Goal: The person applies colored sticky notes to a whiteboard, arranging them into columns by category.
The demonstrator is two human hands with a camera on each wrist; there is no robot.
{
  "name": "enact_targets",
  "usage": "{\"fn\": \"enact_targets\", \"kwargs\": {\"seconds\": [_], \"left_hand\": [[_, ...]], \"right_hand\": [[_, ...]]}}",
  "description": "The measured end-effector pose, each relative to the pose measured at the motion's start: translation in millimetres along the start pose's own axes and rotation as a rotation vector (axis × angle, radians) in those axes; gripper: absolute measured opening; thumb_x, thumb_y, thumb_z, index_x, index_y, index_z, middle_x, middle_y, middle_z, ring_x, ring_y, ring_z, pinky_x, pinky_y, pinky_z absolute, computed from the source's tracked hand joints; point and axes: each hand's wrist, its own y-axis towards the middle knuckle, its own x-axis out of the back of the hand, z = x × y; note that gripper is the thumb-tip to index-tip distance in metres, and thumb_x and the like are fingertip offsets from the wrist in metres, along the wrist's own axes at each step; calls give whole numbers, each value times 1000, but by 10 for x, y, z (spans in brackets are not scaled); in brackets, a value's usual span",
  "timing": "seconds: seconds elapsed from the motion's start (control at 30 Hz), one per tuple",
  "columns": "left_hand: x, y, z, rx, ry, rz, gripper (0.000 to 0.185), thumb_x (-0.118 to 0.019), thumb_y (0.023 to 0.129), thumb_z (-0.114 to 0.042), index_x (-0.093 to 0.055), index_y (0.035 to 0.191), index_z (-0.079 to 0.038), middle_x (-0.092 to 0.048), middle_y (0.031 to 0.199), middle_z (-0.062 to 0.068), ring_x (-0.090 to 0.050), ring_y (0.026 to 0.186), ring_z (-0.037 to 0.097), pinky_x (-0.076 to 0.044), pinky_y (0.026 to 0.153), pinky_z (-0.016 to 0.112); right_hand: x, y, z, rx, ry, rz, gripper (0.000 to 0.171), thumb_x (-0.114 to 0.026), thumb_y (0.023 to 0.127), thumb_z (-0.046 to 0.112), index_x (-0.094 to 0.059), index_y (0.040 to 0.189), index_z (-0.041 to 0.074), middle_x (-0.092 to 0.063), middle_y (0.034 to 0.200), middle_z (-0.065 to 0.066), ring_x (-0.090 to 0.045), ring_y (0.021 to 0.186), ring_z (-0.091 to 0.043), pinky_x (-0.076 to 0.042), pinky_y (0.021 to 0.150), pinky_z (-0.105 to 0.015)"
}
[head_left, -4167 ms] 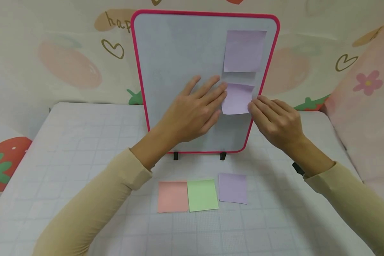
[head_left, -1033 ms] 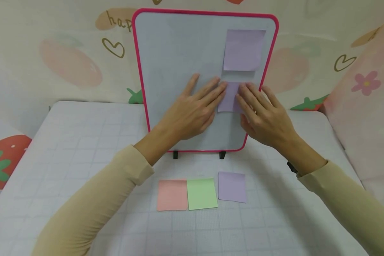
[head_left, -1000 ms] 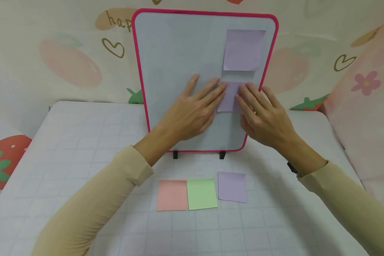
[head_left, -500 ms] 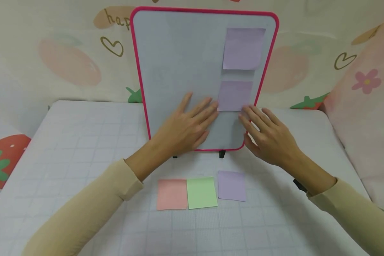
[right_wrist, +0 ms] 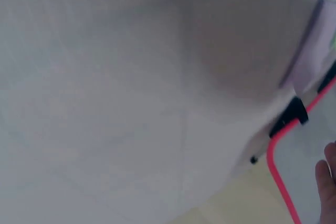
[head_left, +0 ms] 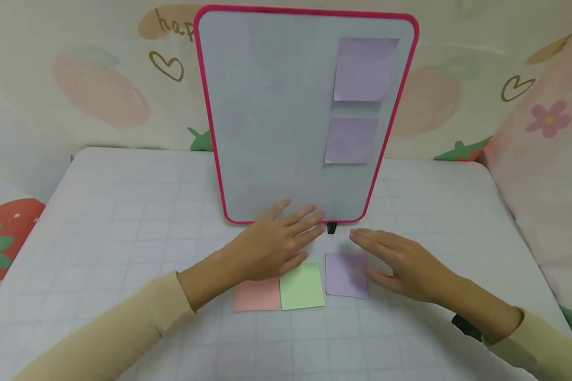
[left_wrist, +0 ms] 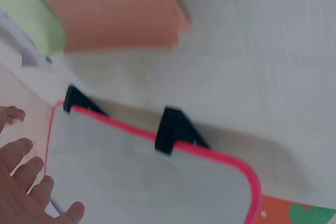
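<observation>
A pink-framed whiteboard [head_left: 267, 121] stands upright at the back of the table, with two purple sticky notes on it, one [head_left: 365, 69] above the other [head_left: 350, 141]. Three pads lie in front of it: pink [head_left: 256, 295], green [head_left: 302, 286] and purple [head_left: 345, 275]. My left hand [head_left: 278, 241] hovers with straight fingers over the pink and green pads, below the board's lower edge. My right hand [head_left: 395, 259] is flat and relaxed over the right side of the purple pad. Neither holds anything. The left wrist view shows the board's frame [left_wrist: 157, 150], its black feet [left_wrist: 170, 129] and the pink pad [left_wrist: 110, 11].
The table [head_left: 100, 211] has a white grid-patterned cover. A fruit-patterned backdrop [head_left: 100, 95] stands behind it, and a pink flowered cushion [head_left: 548, 159] rises at the right. The right wrist view is blurred, showing the table cover and a corner of the board frame [right_wrist: 281, 182].
Both hands came off the lower purple note on the board and dropped to the table, now over the pads. The lower note stays stuck on the board.
</observation>
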Motion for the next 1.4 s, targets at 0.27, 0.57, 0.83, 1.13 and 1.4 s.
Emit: {"fn": "enact_targets", "kwargs": {"seconds": [0.27, 0.57, 0.83, 1.13, 1.4], "left_hand": [[-158, -29, -268, -88, -74, 94, 54, -40, 104, -43, -43, 152, -20, -35, 160, -1, -27, 149, 18, -24, 118, 50], [-279, -43, -410, -106, -166, 162, 56, -39, 104, -47, -40, 154, -22, -32, 160, -5, -21, 150, 17, -23, 119, 49], [-326, -32, -480, -131, -194, 216, 55, -39, 104, -48, -40, 154, -23, -34, 159, -6, -24, 149, 15, -23, 119, 47], [-310, -52, -493, -134, -164, 222, 56, -40, 104, -47, -39, 154, -23, -35, 158, -7, -26, 149, 14, -26, 118, 46], [-316, -74, -491, -134, -158, 222, 56, -40, 104, -48, -39, 154, -23, -36, 158, -7, -26, 148, 14, -27, 117, 46]], "right_hand": [[-139, -171, 74, -115, 132, 144, 65, -85, 79, 24, -60, 137, 7, -62, 136, -2, -59, 124, -19, -49, 100, -33], [-220, -248, 105, -66, 99, 127, 60, -83, 80, 29, -63, 132, 8, -65, 130, -3, -63, 118, -19, -55, 90, -40], [-269, -295, 84, -26, 77, 91, 56, -83, 80, 28, -64, 129, 7, -66, 128, -4, -64, 115, -20, -56, 88, -42], [-276, -287, 81, -28, 59, 88, 56, -84, 78, 24, -66, 128, 6, -67, 128, -6, -65, 115, -23, -55, 88, -45], [-285, -297, 79, -27, 40, 76, 50, -82, 79, 22, -68, 124, 6, -68, 124, -7, -66, 113, -22, -56, 86, -45]]}}
